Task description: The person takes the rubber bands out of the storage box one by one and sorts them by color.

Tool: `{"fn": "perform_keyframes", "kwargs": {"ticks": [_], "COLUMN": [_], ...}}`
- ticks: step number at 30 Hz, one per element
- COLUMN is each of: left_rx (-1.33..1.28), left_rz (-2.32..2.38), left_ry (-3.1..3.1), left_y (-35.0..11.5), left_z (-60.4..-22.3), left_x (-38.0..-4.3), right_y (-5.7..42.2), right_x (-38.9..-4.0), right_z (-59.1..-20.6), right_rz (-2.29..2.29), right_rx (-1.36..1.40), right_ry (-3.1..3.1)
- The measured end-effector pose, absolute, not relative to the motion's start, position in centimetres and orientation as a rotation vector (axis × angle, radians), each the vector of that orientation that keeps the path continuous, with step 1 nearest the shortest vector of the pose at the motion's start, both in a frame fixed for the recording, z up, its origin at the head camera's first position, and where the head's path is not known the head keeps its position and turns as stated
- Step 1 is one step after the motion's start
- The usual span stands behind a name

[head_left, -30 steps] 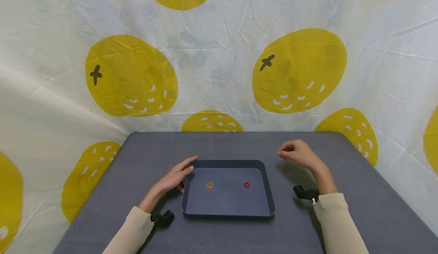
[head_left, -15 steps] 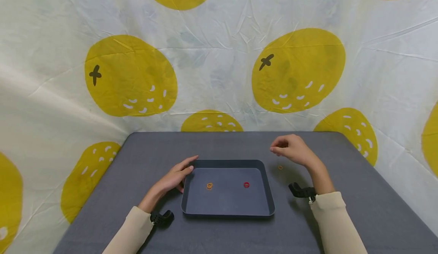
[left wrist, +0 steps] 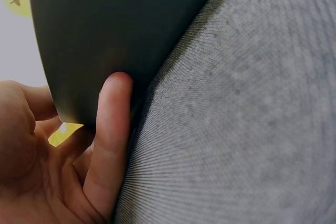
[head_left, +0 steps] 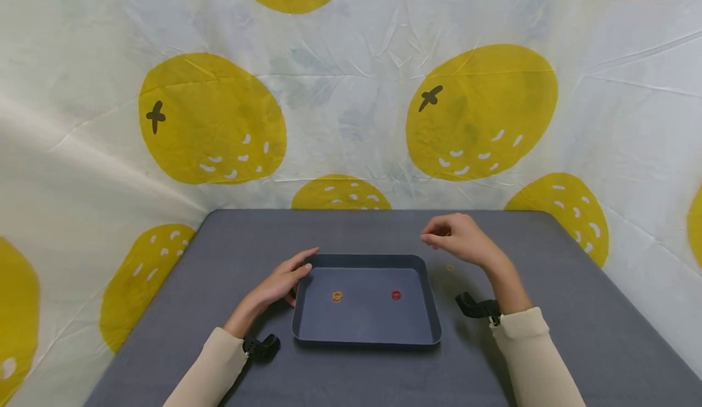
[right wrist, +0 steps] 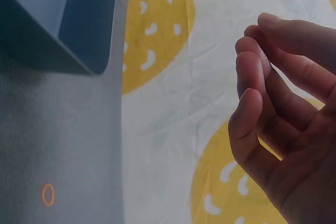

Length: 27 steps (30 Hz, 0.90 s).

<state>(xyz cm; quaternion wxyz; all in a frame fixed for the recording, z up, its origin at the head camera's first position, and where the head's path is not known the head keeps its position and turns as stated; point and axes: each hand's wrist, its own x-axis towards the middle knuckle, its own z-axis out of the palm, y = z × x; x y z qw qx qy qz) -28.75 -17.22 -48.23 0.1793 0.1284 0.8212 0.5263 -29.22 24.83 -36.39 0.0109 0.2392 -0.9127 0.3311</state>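
A dark grey rectangular tray (head_left: 366,341) stands on the table. My left hand (head_left: 280,284) holds its left side near the far corner, the thumb at the rim; in the left wrist view a finger (left wrist: 113,114) lies against the outer wall. Inside the tray lie a few thin orange rings (head_left: 337,297), like small rubber bands, and to their right a red ring (head_left: 396,295). My right hand (head_left: 457,236) hovers past the tray's far right corner, fingers bent and thumb tip near the index tip. Whether something tiny sits between those tips cannot be seen.
One thin orange ring (head_left: 450,267) lies on the grey table (head_left: 362,376) just right of the tray, also visible in the right wrist view. A white cloth (head_left: 351,108) with yellow fruit prints hangs behind the table and along its sides.
My right hand has moved left and slightly up, from above the loose orange ring toward the tray. My left hand, the tray and the rings keep their places.
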Motion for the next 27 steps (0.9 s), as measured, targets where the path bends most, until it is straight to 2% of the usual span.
{"fn": "perform_keyframes", "kwargs": {"ticks": [7, 27], "left_rx": [0.362, 0.35], "left_rz": [1.478, 1.494], "left_ry": [2.325, 2.31], "left_y": [-17.0, -17.2], "left_z": [-48.2, -48.4], "left_x": [-28.7, -28.8], "right_y": [23.6, 21.6], "right_x": [-28.7, -28.6], "right_z": [-36.1, -35.4], "right_rz": [1.031, 1.07], "right_rx": [0.845, 0.897], "right_ry": [-2.848, -2.867]}}
